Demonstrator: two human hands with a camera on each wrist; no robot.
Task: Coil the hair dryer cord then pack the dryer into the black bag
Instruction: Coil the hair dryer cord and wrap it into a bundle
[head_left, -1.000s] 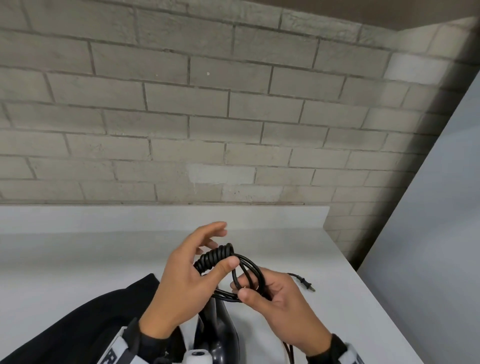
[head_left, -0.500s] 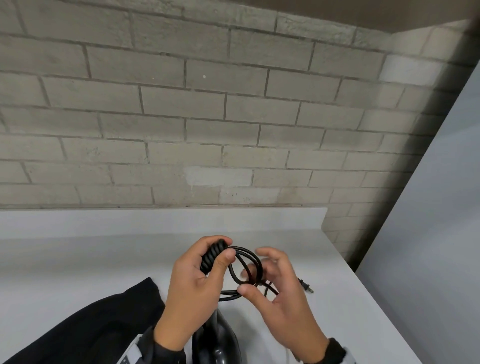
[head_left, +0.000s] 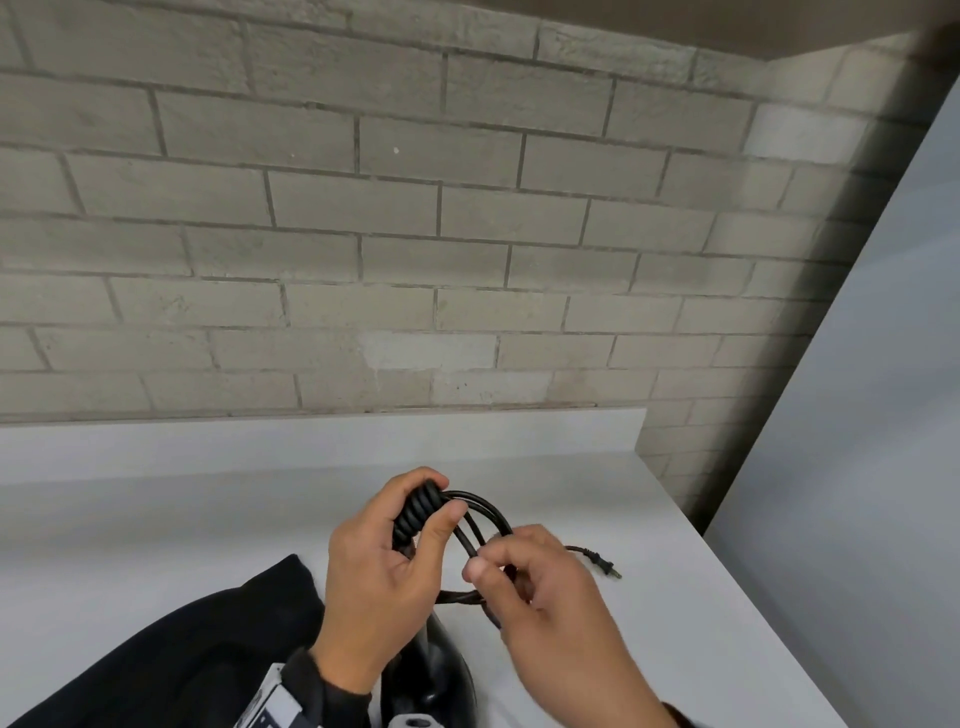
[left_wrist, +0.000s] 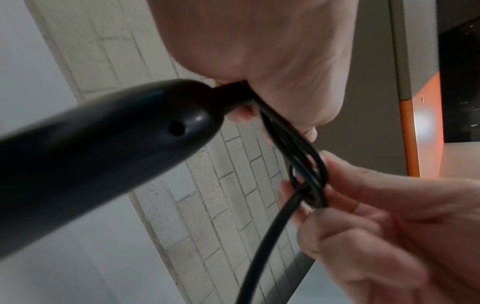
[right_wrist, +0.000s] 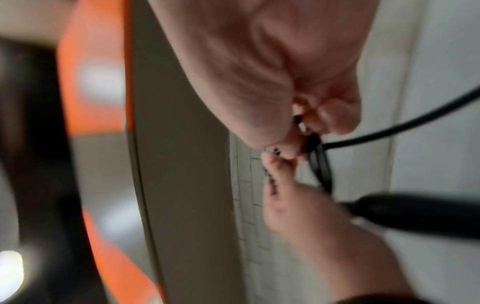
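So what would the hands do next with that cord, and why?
Probably wind the loose tail once more around the loops. The left hand grips the coiled cord, the right hand pinches the loops, yet the plug lies free on the counter, dryer unpacked.

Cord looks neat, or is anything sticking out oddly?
Mostly neat: the left hand and right hand hold the cord in loops. Only the plug end trails loose over the white counter.
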